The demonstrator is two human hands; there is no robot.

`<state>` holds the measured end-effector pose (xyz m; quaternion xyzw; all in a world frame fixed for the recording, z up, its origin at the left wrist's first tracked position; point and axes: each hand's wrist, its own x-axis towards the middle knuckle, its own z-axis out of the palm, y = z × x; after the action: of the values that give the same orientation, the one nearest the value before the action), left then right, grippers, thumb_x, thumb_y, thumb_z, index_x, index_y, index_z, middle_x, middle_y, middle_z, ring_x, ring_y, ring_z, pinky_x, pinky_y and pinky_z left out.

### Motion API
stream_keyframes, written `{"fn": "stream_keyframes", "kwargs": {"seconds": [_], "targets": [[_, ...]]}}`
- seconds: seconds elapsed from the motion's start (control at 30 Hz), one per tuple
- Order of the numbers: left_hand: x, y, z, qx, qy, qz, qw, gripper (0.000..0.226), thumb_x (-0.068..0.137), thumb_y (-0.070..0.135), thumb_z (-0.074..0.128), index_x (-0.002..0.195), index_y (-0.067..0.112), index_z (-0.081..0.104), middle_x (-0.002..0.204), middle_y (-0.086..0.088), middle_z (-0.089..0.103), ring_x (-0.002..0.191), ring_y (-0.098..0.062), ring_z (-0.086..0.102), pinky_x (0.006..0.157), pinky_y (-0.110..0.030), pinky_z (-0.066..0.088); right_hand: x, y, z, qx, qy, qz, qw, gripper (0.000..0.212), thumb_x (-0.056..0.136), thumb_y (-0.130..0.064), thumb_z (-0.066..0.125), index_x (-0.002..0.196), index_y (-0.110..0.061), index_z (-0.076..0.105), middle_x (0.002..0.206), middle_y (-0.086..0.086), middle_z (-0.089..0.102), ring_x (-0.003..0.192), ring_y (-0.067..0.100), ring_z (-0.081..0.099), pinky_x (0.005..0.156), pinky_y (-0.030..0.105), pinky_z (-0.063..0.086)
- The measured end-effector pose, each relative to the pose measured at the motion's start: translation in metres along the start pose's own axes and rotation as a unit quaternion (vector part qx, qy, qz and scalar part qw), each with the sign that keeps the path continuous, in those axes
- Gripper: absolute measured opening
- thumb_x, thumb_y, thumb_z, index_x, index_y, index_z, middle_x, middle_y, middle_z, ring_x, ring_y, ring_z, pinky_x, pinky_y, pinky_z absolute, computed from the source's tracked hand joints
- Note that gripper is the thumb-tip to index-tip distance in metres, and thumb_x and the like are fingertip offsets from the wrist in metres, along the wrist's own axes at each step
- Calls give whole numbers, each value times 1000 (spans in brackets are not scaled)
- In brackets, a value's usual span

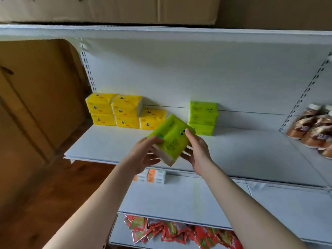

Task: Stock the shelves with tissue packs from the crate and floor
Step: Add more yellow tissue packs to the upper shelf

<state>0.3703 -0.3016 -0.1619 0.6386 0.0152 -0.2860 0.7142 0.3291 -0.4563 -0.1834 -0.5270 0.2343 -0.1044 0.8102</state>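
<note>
I hold a green tissue pack [170,136] tilted in the air just above the front of the white shelf [242,150]. My left hand [145,155] grips its near left end, and my right hand [196,150] grips its right side with the thumb on top. Behind it, a stack of green tissue packs [203,117] stands against the shelf's back panel. To the left, several yellow tissue packs [124,111] are stacked two high, with a single one at their right end.
Brown bottles [312,128] lie on the shelf section at the right. Small white and orange boxes [155,176] sit on the shelf below. Red packets [172,230] fill the lowest shelf. Cardboard boxes [36,97] stand at the left over a wooden floor.
</note>
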Motion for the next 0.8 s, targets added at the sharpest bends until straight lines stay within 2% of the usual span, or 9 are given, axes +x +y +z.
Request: {"fn": "stream_keyframes", "kwargs": {"seconds": [0.07,0.1,0.2,0.3,0.43,0.5,0.57,0.67,0.8], "targets": [[15,4,8,25,-43,-22,999,8,86,16,55,92,12,56,87,-12,56,76,-23,58,74,-32,50,14,-3,-13,21,39,-7,999,54,77,-44,68,124,-21,53,113,4,65,98,22,63,68,31,52],[22,7,14,27,-55,-27,998,7,86,15,55,91,11,56,86,-12,57,74,-23,58,72,-32,51,19,-4,-19,24,59,-8,998,50,77,-44,68,121,-22,56,114,5,65,98,23,63,69,32,52],[42,10,34,-5,-52,-10,999,11,87,18,59,88,7,57,81,-12,61,68,-22,62,59,-28,56,29,-8,-34,33,123,-6,992,17,83,-35,66,90,-20,65,95,5,68,89,23,62,71,34,53],[59,4,54,-4,-32,20,999,20,88,24,61,81,7,54,75,-8,57,71,-23,59,68,-32,49,34,-10,-45,76,198,-13,977,14,85,-31,64,79,-19,63,85,4,65,83,23,61,66,33,53],[83,-21,82,113,-59,12,992,28,86,33,63,82,8,54,84,-7,55,88,-22,54,78,-35,46,40,-8,-68,92,297,-21,950,18,86,-31,63,74,-18,60,83,5,63,75,20,59,60,30,50],[93,-33,98,165,-79,15,983,27,84,31,66,94,8,56,85,-5,56,80,-16,52,75,-32,43,44,-7,-86,41,340,-25,939,23,86,-33,63,73,-13,62,88,12,65,73,21,58,65,32,49],[100,-45,114,193,-93,17,977,32,84,24,67,108,7,55,86,-4,57,75,-14,51,74,-28,42,47,-7,-102,-40,366,-33,929,32,89,-33,58,82,-2,65,91,21,64,77,22,52,67,31,42],[105,-61,134,211,-116,36,970,40,83,15,68,118,4,52,91,-9,60,67,-13,50,58,-21,39,51,-5,-125,-145,375,-47,915,37,92,-30,53,96,6,63,85,14,55,79,23,48,63,30,34],[120,-76,154,279,-102,85,951,45,84,15,65,127,14,51,101,-11,60,83,-20,54,69,-24,41,61,-6,-148,-176,394,-89,898,27,89,-25,59,97,-1,65,90,14,62,82,23,54,71,31,40]]}}
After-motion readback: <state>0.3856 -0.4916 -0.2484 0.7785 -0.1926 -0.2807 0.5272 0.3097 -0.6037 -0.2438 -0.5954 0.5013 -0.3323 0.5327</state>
